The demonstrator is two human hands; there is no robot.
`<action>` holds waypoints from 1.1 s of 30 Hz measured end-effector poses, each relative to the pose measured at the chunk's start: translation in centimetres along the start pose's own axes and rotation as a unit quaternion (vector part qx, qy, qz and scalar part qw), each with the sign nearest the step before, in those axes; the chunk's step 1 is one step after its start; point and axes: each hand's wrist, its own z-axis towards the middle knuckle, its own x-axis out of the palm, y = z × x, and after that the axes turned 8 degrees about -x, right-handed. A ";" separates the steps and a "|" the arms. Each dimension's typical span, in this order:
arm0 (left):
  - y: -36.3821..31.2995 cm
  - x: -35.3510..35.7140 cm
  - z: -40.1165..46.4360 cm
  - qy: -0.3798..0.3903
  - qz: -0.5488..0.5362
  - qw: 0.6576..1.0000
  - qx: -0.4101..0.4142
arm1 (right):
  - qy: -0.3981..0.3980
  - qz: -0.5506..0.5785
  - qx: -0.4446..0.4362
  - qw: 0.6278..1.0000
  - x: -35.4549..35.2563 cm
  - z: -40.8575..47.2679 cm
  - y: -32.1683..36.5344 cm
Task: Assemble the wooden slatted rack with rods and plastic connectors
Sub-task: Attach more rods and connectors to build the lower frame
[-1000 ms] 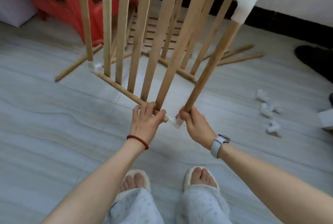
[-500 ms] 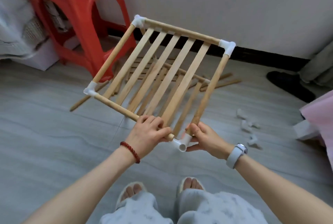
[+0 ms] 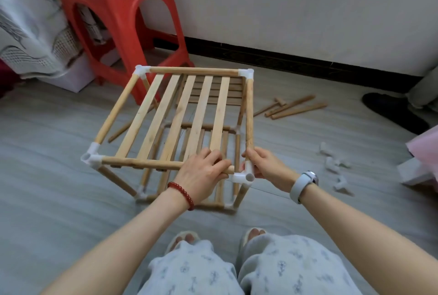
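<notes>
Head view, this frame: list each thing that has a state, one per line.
Wooden slatted top shelf: held level above the lower shelf, on corner posts.
Left hand: closed grip on the front wooden rod.
Right hand: closed grip around the right side rod, at the white plastic corner connector.
Loose wooden rods: lying on the floor.
Spare white connectors: scattered on the floor, unused.
Red plastic stool: upright.

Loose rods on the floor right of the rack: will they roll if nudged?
Probably: the loose rods look round and lie flat on smooth floor. Likely light and stiff, being thin bare wood. The one with a crosspiece may roll less.
</notes>
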 end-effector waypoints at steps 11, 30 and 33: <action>0.2 0.1 -0.1 0.056 -0.016 0.998 -0.039 | -0.045 0.019 -0.007 0.999 2.3 -0.8 -2.0; -1.0 2.2 0.5 -0.030 0.038 0.999 -0.019 | -0.137 0.015 -0.009 0.990 3.0 0.2 -2.7; -0.9 2.8 0.3 -0.063 0.033 0.997 -0.023 | -0.155 -0.001 -0.011 0.988 3.2 0.6 -2.5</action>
